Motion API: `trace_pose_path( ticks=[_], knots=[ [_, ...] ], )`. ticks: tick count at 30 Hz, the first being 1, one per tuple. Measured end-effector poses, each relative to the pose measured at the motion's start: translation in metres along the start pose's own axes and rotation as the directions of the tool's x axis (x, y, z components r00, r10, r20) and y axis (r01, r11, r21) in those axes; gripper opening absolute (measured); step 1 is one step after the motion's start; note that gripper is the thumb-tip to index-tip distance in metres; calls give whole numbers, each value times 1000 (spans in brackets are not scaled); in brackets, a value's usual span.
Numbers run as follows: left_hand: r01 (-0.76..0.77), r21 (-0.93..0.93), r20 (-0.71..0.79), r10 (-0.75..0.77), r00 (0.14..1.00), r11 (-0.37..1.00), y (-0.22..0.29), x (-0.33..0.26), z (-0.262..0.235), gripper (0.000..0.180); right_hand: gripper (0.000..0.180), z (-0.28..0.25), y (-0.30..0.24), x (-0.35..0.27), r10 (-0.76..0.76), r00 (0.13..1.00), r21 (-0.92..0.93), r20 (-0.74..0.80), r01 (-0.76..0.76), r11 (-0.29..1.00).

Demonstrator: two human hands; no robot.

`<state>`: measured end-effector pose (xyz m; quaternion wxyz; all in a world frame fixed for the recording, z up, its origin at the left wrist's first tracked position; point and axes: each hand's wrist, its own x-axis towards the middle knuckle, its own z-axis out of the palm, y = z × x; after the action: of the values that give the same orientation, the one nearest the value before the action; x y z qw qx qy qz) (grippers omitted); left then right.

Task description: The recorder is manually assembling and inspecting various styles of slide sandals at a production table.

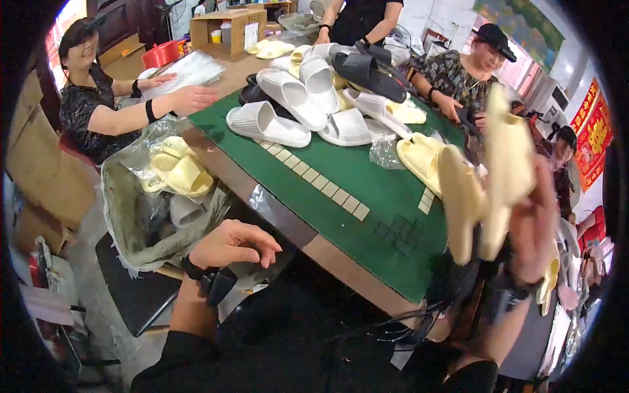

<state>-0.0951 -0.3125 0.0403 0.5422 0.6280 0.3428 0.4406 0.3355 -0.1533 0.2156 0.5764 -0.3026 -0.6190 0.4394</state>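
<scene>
Above green table, right hand grips yellow slippers.

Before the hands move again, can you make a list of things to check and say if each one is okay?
1. Right hand has a firm hold on the yellow slippers: cannot tell, the hand is blurred.
2. Both slippers of the pair are in the hand: ok, two yellow ones stand side by side.
3. Left hand is free: ok, it is open and holds nothing.
4. Bag beside the left hand is open: ok, yellow slippers already lie inside.
5. Bare spot on the green table near the person: ok.
6. Other people's hands are away from the pair: ok, they are at the far side.
</scene>
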Motion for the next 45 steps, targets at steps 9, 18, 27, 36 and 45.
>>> trace_pose_path(
  ticks=[9,18,27,36,45],
  knots=[
    [59,-88,-170,-74,983,994,-19,-2,-6,25,12,112,134,-29,659,560,-51,502,-742,669],
    [89,220,-257,-30,966,971,-11,69,-8,36,17,45,164,7,400,910,-297,112,-353,887],
    [-120,751,-111,303,947,650,-54,205,-1,75,21,28,233,-5,465,861,-648,206,-236,724],
    [161,908,-208,84,974,388,-32,210,-19,62,16,28,239,-18,526,841,-555,129,-378,741],
    [200,912,-220,15,975,358,-64,260,-19,67,16,37,234,-14,554,817,-348,157,-480,806]
  ],
)
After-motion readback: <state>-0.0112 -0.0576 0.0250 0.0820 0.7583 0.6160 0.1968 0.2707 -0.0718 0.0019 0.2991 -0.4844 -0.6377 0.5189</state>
